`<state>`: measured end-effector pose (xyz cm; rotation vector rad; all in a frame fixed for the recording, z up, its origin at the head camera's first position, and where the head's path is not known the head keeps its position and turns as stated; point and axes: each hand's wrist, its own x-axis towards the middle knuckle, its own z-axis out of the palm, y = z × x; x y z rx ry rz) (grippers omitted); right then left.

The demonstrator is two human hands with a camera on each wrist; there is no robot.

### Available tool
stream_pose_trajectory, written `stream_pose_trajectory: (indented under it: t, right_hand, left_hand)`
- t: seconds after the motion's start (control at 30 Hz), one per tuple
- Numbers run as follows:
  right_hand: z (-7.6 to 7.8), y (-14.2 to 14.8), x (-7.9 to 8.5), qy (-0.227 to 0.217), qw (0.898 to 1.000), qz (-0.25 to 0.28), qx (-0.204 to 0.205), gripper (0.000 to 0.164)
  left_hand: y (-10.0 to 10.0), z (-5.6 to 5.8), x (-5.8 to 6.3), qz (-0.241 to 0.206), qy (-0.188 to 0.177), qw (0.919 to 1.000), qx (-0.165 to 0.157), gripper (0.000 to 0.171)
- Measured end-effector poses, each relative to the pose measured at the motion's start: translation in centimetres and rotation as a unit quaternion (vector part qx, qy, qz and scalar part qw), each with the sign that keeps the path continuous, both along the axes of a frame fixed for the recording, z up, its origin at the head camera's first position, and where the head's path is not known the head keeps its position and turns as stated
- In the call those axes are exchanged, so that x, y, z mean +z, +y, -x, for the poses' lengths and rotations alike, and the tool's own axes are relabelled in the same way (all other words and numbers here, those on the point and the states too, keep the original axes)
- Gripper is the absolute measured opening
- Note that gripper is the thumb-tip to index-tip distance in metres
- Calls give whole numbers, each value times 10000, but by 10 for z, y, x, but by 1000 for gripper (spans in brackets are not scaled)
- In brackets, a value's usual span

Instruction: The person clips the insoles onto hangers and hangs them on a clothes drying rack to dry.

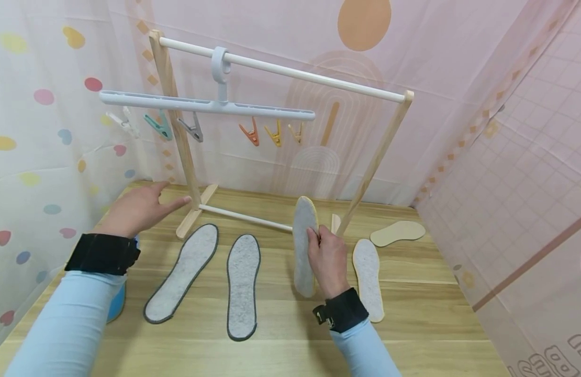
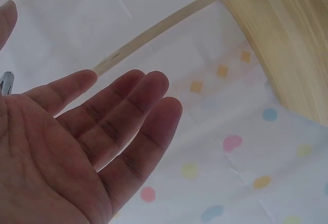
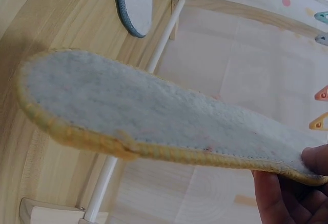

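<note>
My right hand [image 1: 329, 257] pinches a grey felt insole with yellow stitched edging [image 1: 303, 262] near one end, thumb on the felt face. In the right wrist view the insole [image 3: 154, 111] stretches out above the wooden table. My left hand [image 1: 138, 207] is held out beside the rack's left post with nothing in it; the left wrist view shows its palm and loosely spread fingers [image 2: 143, 147]. A pale blue clip hanger [image 1: 267, 110] hangs from the rack's top bar [image 1: 290, 69], and its several coloured clips, including an orange one [image 1: 250, 132], carry nothing.
Two dark-edged grey insoles [image 1: 242, 288] lie mid-table. At the right are a yellow-edged grey insole [image 1: 368, 280] and a beige insole [image 1: 398, 233]. A blue item [image 1: 116, 303] shows partly behind my left forearm. Patterned curtains [image 1: 41, 131] enclose the table [image 1: 290, 356].
</note>
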<state>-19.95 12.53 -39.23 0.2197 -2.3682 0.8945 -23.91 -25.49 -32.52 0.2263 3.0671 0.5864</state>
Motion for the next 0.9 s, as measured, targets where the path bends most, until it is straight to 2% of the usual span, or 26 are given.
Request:
stream_pose_trajectory:
  t: [0.1,0.33,0.63,0.9]
  right_hand:
    - [0,0,0,52,10000,60,-30,33]
    - [2,0,2,152,9998,60,-123,32]
    - [1,0,4,189,9997,55,-107,30]
    - [0,0,3,253,9996,43,-110,31]
  left_hand:
    - [-2,2,3,-29,48,10000,-16,93]
    - [-7,4,12,-142,-103,9998,95,100]
    - [-13,7,24,-104,81,9998,156,98]
    - [-21,8,35,-278,26,9992,300,101]
